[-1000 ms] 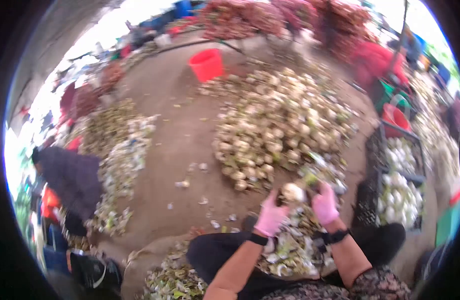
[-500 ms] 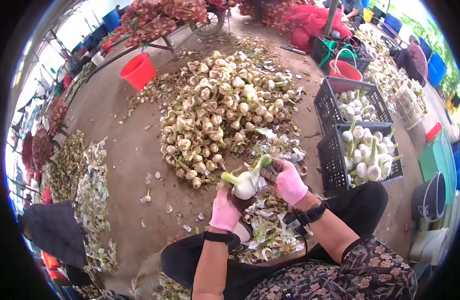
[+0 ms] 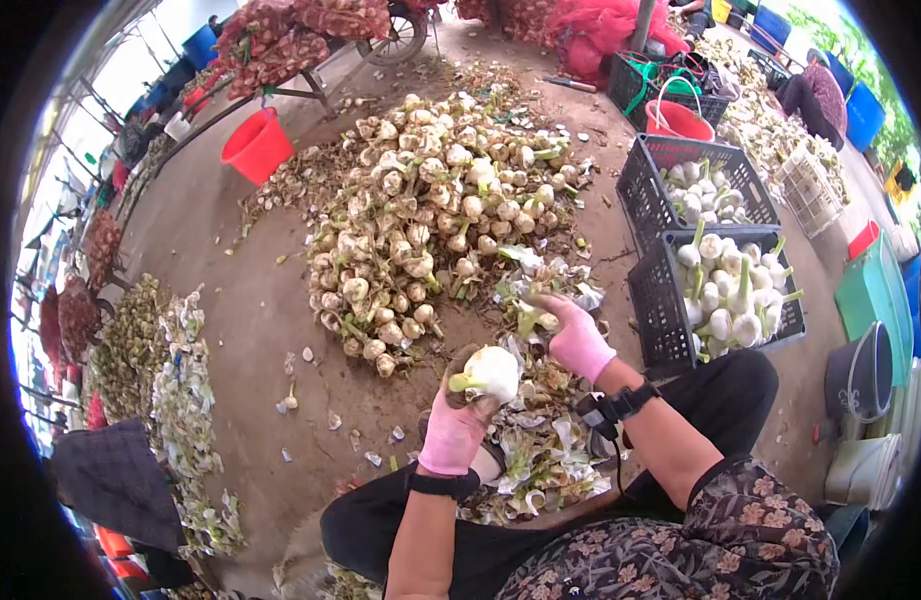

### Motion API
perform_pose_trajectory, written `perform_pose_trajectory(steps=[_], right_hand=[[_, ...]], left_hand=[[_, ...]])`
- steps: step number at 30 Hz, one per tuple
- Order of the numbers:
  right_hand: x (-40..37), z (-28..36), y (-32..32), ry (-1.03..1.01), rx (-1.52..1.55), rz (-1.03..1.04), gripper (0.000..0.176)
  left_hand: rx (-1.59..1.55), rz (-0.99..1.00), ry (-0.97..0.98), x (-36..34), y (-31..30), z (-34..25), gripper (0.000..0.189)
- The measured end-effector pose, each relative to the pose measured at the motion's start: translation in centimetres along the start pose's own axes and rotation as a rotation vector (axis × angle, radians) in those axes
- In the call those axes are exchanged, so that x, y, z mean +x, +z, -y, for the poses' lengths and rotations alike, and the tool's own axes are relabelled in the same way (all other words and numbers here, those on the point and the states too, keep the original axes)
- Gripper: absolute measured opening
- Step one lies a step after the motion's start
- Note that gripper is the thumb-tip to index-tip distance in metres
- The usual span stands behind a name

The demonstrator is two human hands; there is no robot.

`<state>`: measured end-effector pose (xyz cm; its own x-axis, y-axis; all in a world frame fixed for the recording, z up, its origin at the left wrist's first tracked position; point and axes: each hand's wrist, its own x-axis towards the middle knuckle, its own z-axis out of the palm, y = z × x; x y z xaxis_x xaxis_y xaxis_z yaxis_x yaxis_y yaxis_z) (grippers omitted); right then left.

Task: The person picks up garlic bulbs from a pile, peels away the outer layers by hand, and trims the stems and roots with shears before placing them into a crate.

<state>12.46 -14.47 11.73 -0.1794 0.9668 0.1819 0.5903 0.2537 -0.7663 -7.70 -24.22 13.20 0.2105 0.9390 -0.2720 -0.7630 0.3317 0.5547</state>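
A white peeled garlic bulb (image 3: 494,374) with a short green stem sits in my left hand (image 3: 452,425), which wears a pink glove with dirty fingertips. To the right and a little above it, my right hand (image 3: 577,342), also gloved in pink, is over the strewn peelings (image 3: 550,450), apart from the bulb. A pale green piece of leaf or stem shows by its fingertips; whether they grip it is unclear. Beyond my hands lies a large heap of unpeeled garlic (image 3: 420,210). Cleaned bulbs fill a black crate (image 3: 663,335) at the right.
Behind that crate stands another black crate (image 3: 635,205) of bulbs. A red bucket (image 3: 257,148) is at the back left, another red bucket (image 3: 680,122) at the back right. At the far right are a dark bucket (image 3: 857,375) and a seated person (image 3: 820,98).
My right hand has come away from the bulb, moving slightly up and right. The bulb stays in my left hand and has turned. The camera view has shifted a little.
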Motion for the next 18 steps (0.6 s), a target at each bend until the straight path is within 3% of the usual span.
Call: perform_pose_trajectory(steps=[1,2,4,5,8,14,16,18], right_hand=[[-0.5,0.9,-0.8,-0.161,-0.021,-0.048,0.043],[-0.7,1.9,-1.6,-0.157,-0.022,-0.047,0.043],[-1.2,3.8,-2.9,0.012,0.594,0.306,0.053],[-1.2,4.3,-3.3,0.086,0.531,0.387,0.05],[-1.5,6.1,-3.3,-0.127,0.271,0.261,0.033],[-1.9,6.2,-3.1,-0.152,0.126,0.261,0.036],[-2.1,6.6,-2.9,-0.15,0.054,0.262,0.033],[-2.6,7.2,-2.6,-0.161,-0.001,0.237,0.032]], left_hand=[[0.087,-0.013,0.052,0.0,0.5,0.0,0.069],[0.176,-0.023,0.104,0.1,0.9,0.0,0.068],[0.28,-0.037,0.127,0.3,0.8,0.1,0.067],[0.383,-0.051,0.157,0.4,0.9,0.1,0.067],[0.472,-0.012,0.225,0.7,1.3,-0.1,0.068],[0.199,-0.04,0.125,0.3,0.4,0.7,0.074],[0.108,-0.04,0.023,-0.1,0.9,0.4,0.073],[0.115,-0.027,0.045,-0.1,0.9,0.5,0.063]])
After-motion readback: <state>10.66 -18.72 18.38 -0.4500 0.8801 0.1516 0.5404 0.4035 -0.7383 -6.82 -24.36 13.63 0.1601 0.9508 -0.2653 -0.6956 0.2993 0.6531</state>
